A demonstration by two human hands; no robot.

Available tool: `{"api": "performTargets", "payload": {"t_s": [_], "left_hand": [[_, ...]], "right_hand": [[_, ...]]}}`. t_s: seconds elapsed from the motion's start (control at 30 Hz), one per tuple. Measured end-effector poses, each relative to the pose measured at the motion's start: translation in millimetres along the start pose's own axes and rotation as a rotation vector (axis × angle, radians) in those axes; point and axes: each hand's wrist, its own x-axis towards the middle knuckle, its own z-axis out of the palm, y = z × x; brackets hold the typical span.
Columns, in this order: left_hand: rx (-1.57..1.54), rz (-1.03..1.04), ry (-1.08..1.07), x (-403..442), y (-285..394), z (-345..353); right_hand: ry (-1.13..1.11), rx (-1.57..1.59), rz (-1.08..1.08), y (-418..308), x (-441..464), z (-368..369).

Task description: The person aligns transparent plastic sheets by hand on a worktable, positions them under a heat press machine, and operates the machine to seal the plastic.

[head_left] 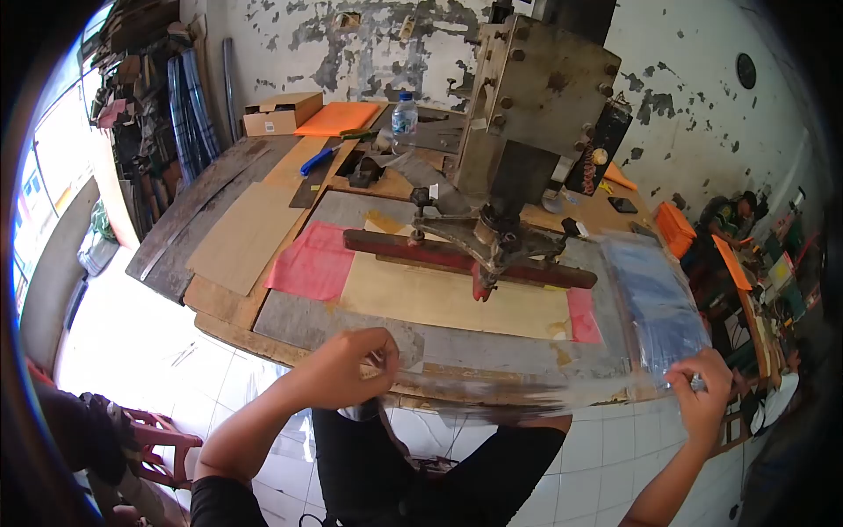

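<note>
A clear plastic sheet (509,393), blurred by motion, stretches between my two hands just in front of the table's near edge. My left hand (356,367) pinches its left end. At the other end, my right hand (701,376) has its fingers closed on the sheet, beside a stack of clear bluish plastic sheets (654,299) on the table's right side. Beyond my hands stands a press with a long red-brown bar (544,271). Under the bar lies a cream board (439,303), with pink sheets (312,262) showing at its ends.
At the back left are a cardboard box (283,114), an orange sheet (338,118), a water bottle (405,117) and a blue-handled cutter (317,160). A brown board (248,235) lies at the left. Another person (733,215) sits at the far right. A red stool (156,443) stands lower left.
</note>
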Motion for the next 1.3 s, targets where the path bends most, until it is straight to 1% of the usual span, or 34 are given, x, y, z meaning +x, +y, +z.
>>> {"api": "performTargets", "payload": {"t_s": [0.07, 0.1, 0.13, 0.17, 0.2, 0.23, 0.3, 0.37, 0.4, 0.43, 0.5, 0.53, 0.57, 0.6, 0.63, 0.67, 0.7, 0.77, 0.83, 0.9, 0.93, 0.97, 1.03, 1.1, 1.17, 1.2, 1.27, 1.3], "left_hand": [[-0.458, 0.231, -0.239, -17, -16, 3], [-0.551, 0.193, -0.497, -24, -26, 4], [-0.59, 0.204, -0.7, -29, -42, 13], [-0.862, 0.098, -0.824, -36, -37, 26], [-1.038, 0.161, -0.933, -42, -44, 47], [-1.08, 0.211, -1.048, -47, -61, 68], [-1.51, -0.01, -1.312, -60, -70, 105], [-1.463, -0.159, -1.515, -60, -72, 133], [-1.159, -0.159, -1.466, -59, -64, 134], [-1.165, -0.157, -1.464, -61, -53, 133], [-1.144, -0.196, -1.188, -65, -30, 129], [-1.082, -0.182, -1.236, -62, -18, 119], [-1.082, -0.178, -1.232, -60, -30, 131], [-1.062, 0.013, -1.434, -55, -54, 153], [-1.027, 0.211, -1.629, -50, -58, 158], [-0.927, 0.22, -1.6, -48, -57, 161], [-0.926, 0.219, -1.6, -51, -49, 159], [-0.935, -0.004, -1.353, -57, -37, 157], [-0.984, -0.022, -1.373, -57, -39, 171], [-1.223, 0.032, -1.498, -53, -35, 180], [-1.133, 0.065, -1.466, -44, -21, 162], [-1.152, -0.102, -1.249, -52, -10, 153], [-1.088, -0.032, -1.062, -36, -29, 135], [-0.883, -0.209, -0.921, -36, -38, 98], [-0.318, -0.085, -0.5, -43, -19, 52], [-0.319, -0.087, -0.505, -49, -12, 38], [-0.112, -0.116, -0.112, -59, 1, 14], [-0.16, -0.156, -0.072, -62, 8, 1]], "right_hand": [[0.097, -0.224, -0.297, -19, 1, -8], [0.091, -0.221, -0.294, -20, -4, -7], [0.204, -0.18, -0.331, -21, -11, -7], [0.318, -0.139, -0.368, -22, -15, -7], [0.316, -0.139, -0.367, -24, -17, -6], [0.359, -0.198, -0.397, -27, -18, -4], [0.4, -0.258, -0.428, -30, -18, -3], [0.422, -0.286, -0.487, -30, -16, 1], [0.419, -0.285, -0.489, -28, -16, 1], [0.431, -0.283, -0.511, -24, -16, 0], [0.441, -0.278, -0.54, -19, -13, -4], [0.456, -0.329, -0.584, -18, -10, -6], [0.472, -0.381, -0.628, -16, -8, -8], [0.475, -0.381, -0.631, -14, -9, -9], [0.501, -0.399, -0.587, -12, -12, -9], [0.525, -0.415, -0.54, -10, -15, -9], [0.526, -0.416, -0.539, -9, -16, -10], [0.555, -0.375, -0.538, -6, -18, -11], [0.562, -0.381, -0.536, -5, -18, -10], [0.567, -0.393, -0.532, -2, -19, -11], [0.583, -0.408, -0.539, 0, -18, -11], [0.599, -0.423, -0.547, 3, -18, -12], [0.601, -0.435, -0.535, 11, -20, -21], [0.603, -0.441, -0.521, 14, -27, -26], [0.347, -0.516, -0.51, 10, -35, -29], [0.344, -0.517, -0.505, 3, -36, -23], [0.143, -0.541, -0.473, -12, -34, -6], [0.14, -0.538, -0.473, -9, -36, -1]]}}
